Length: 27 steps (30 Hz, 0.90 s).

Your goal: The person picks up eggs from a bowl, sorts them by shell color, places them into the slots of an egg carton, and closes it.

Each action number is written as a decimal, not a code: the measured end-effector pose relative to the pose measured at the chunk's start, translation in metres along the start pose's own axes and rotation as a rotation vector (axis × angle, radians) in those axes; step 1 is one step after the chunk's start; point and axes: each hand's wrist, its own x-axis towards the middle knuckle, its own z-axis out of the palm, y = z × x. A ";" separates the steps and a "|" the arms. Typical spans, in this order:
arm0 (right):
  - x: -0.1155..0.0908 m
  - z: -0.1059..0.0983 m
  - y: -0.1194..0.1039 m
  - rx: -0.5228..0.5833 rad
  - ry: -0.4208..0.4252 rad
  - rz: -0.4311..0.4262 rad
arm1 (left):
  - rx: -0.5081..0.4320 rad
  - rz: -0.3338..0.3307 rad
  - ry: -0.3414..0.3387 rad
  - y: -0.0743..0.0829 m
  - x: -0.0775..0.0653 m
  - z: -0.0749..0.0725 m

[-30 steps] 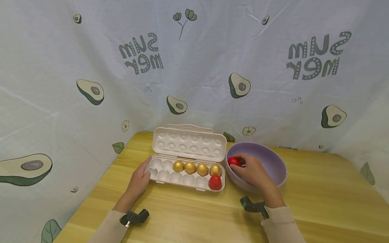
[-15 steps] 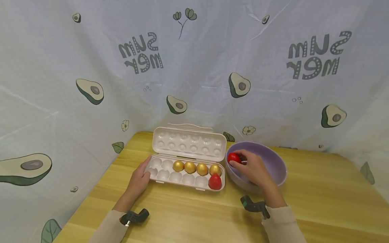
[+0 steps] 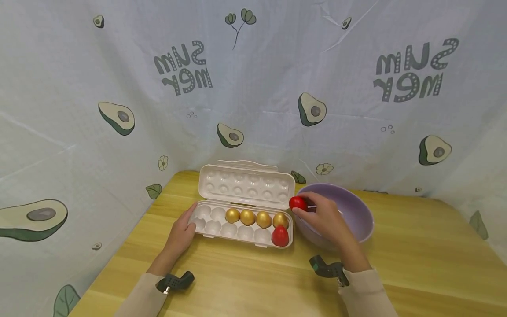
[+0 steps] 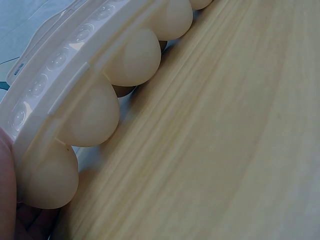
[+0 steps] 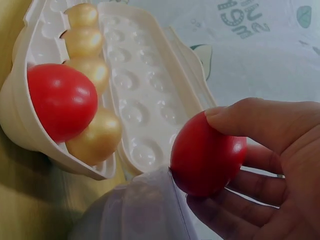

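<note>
A white egg carton (image 3: 229, 230) lies with its lid (image 3: 246, 187) raised at the back. Several gold eggs (image 3: 247, 218) fill the right part of its far row, and a red egg (image 3: 280, 237) stands in the front right cup. My left hand (image 3: 182, 233) grips the carton's left end; in the left wrist view only part of the hand shows, at the lower left. With thumb and fingers, my right hand (image 3: 322, 215) pinches another red egg (image 5: 207, 155) over the left rim of the purple bowl (image 3: 358, 215), close to the carton's right end.
The carton and bowl stand side by side on a wooden table (image 3: 237, 281). Behind and to the left hangs a pale curtain (image 3: 261, 88) printed with avocados. Each wrist bears a dark camera mount (image 3: 328, 267).
My right hand has lifted the red egg out of the bowl and moved it left, to the bowl's rim. The left hand stays on the carton.
</note>
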 end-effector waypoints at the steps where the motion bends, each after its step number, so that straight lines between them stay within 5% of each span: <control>1: 0.000 0.000 -0.002 -0.004 -0.004 -0.001 | 0.000 0.003 0.000 0.000 0.000 0.000; 9: -0.001 0.008 -0.011 0.064 -0.074 0.050 | -0.006 0.000 0.005 0.000 0.001 0.000; 19: 0.001 0.021 -0.015 0.087 -0.087 -0.098 | -0.009 -0.001 0.013 -0.001 0.001 0.000; 27: 0.002 0.032 -0.015 0.124 -0.110 -0.088 | -0.009 0.005 0.006 -0.001 0.002 0.000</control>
